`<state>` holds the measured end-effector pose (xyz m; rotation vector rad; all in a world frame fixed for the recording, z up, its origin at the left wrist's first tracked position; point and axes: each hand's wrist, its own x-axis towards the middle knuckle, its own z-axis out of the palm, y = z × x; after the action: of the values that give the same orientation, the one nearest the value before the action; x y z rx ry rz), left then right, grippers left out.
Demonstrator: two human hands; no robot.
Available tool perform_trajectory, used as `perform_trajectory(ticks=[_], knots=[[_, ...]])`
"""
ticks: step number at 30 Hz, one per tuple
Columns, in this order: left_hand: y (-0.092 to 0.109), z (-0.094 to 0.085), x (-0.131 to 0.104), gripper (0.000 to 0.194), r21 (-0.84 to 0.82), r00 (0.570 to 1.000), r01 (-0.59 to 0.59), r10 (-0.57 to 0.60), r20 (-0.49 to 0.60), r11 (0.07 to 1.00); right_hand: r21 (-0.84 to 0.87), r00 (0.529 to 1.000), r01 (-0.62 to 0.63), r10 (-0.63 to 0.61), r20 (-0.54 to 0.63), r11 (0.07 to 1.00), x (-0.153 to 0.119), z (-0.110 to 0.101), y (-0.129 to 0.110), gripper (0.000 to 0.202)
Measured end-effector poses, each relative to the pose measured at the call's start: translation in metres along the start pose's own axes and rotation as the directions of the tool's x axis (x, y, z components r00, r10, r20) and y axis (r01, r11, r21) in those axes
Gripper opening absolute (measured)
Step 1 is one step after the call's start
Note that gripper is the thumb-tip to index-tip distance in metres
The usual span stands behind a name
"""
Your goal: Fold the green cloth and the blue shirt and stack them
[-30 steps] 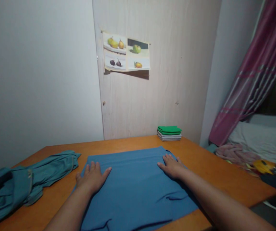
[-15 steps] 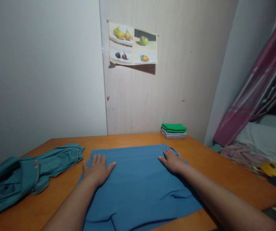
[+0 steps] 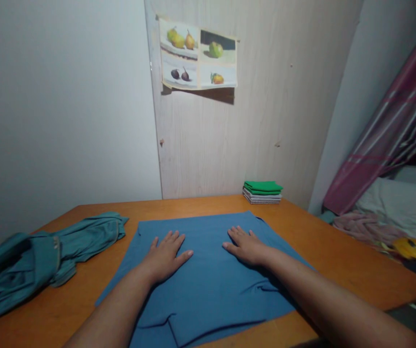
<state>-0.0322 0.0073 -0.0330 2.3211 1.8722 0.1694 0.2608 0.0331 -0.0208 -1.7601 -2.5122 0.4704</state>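
Note:
A blue cloth, perhaps a garment, lies spread on the orange-brown table, with creases and a fold along its near edge. On its left half my left hand rests flat, fingers spread and palm down. My right hand lies on the right half in the same way, fingers apart and thumb pointing inward. Neither hand grips the fabric. The cloth's far edge runs straight beyond both hands, and my forearms cover parts of its sides.
A crumpled teal garment lies at the table's left. Folded green and checked cloths are stacked at the far right corner, by the wall. Pictures of fruit hang above. A pink curtain and bedding stand to the right.
Both hands have slid inward from the side edges toward the middle of the blue cloth and slightly nearer me. The camera view has tilted down a little.

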Motion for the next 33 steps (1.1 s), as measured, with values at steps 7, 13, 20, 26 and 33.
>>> perform_trajectory(ticks=[7,13,20,26,33], knots=[[0.007,0.000,-0.005,0.089,-0.039,0.998,-0.061,0.061,0.002,0.997,0.039,0.973,0.227,-0.228,0.022,0.973,-0.012,0.006,-0.033,0.092],[0.004,0.002,-0.004,0.095,0.009,0.997,-0.069,0.069,0.027,0.998,0.053,0.973,0.221,-0.224,0.052,0.974,-0.011,0.011,-0.029,0.091],[0.003,0.000,-0.001,0.094,0.032,0.998,-0.060,0.059,0.038,0.998,-0.012,0.997,0.000,-0.001,-0.077,1.000,-0.020,0.000,0.032,0.088],[0.001,0.001,0.000,0.092,0.043,0.999,-0.051,0.050,0.019,0.998,-0.042,0.988,-0.080,0.074,-0.135,0.996,-0.034,0.003,0.069,0.083],[0.000,0.002,-0.002,0.092,0.022,0.998,-0.061,0.061,0.004,0.998,-0.020,0.994,0.024,-0.026,-0.111,0.999,-0.047,0.008,0.062,0.084]])
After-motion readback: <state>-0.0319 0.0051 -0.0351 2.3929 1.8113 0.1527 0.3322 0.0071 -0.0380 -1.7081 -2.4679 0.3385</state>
